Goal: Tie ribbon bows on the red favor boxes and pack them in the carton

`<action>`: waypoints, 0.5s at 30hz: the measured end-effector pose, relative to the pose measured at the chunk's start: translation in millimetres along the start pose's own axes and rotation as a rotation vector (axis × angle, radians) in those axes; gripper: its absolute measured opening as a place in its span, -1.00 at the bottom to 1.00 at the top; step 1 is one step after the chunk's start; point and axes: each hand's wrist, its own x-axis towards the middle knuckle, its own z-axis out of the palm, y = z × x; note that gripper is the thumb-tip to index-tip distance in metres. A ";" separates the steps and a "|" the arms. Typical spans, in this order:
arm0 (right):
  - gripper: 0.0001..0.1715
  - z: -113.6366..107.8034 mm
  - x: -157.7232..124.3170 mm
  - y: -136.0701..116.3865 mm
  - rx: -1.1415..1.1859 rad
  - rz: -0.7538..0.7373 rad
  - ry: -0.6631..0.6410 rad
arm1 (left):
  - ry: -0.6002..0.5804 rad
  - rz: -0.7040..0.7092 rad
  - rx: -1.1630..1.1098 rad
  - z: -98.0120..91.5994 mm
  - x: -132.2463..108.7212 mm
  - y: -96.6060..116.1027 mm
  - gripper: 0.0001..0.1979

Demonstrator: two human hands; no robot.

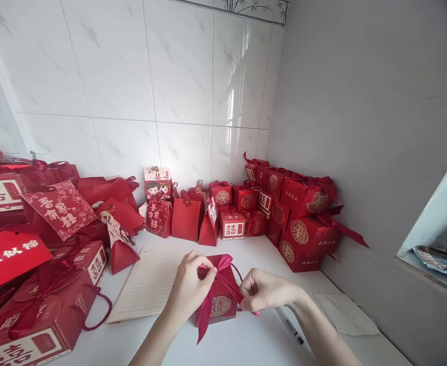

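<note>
A small red gift box with a round gold emblem stands on the white table in front of me. A dark red ribbon is tied in a bow on its top, one tail hanging down the front. My left hand pinches the ribbon at the bow's left side, above the box. At the box's right side, my right hand is closed with the fingers curled around the other ribbon tail. A twisted red cord loops out between the box and my right hand.
A lined notebook lies left of the box, and a pen lies to the right near a white tissue. Large red boxes crowd the left side. Stacked red boxes stand at the back right, by the grey wall.
</note>
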 end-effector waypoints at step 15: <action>-0.39 2.5 -11.5 -9.8 -0.055 0.122 -0.399 | 0.090 0.040 -0.014 6.7 -3.4 1.4 -0.90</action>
